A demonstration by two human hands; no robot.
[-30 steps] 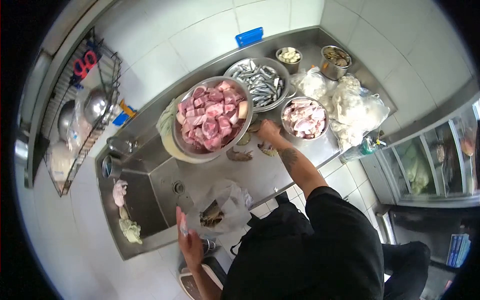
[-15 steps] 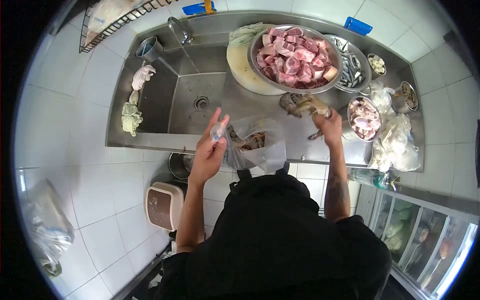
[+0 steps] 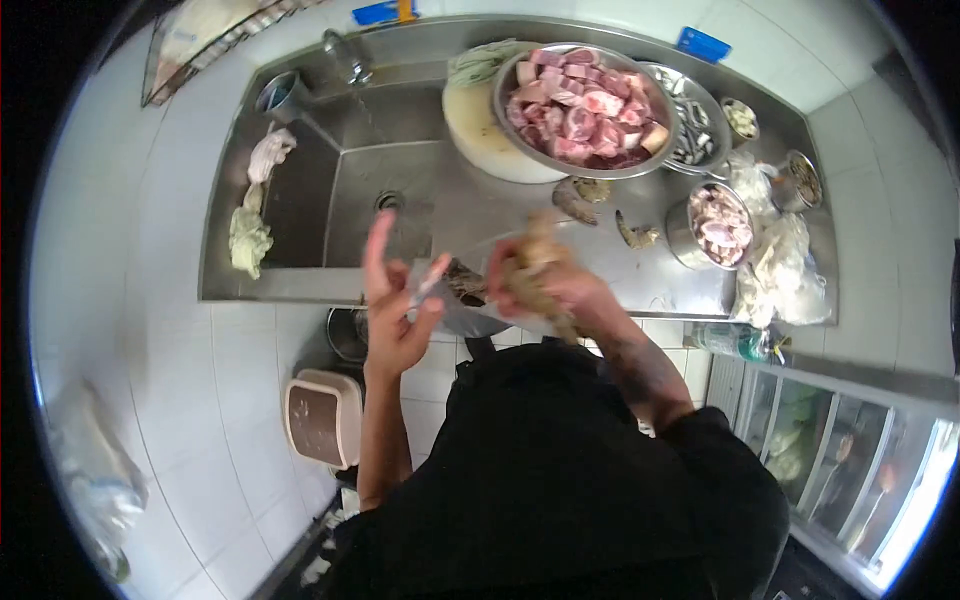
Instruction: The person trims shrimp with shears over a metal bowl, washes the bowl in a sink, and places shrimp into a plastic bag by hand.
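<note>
My left hand (image 3: pixel 398 325) is at the sink's front edge, index finger stretched up, the rim of a clear plastic bag (image 3: pixel 470 322) pinched between its other fingers. Dark shrimp (image 3: pixel 466 284) show inside the bag. Blurred by motion, my right hand (image 3: pixel 575 285) grips brownish shrimp (image 3: pixel 535 265) beside the bag's mouth; how many it holds I cannot tell. Behind it, a couple of grey shrimp (image 3: pixel 574 203) lie on the steel counter below the meat basin. Another shrimp (image 3: pixel 637 233) rests farther right, near a pot of chicken pieces (image 3: pixel 720 226).
A large basin of cut meat (image 3: pixel 585 110) sits on a round white board (image 3: pixel 480 130). Behind are a bowl of fish (image 3: pixel 690 125) and small containers. Plastic bags (image 3: pixel 783 270) lie at the right end. On the left are the sink basin (image 3: pixel 345 220), faucet (image 3: pixel 350 60) and cloths (image 3: pixel 250 240).
My right hand has carried shrimp leftward from the right side of the counter to the bag. My left hand has shifted slightly left and still holds the bag.
</note>
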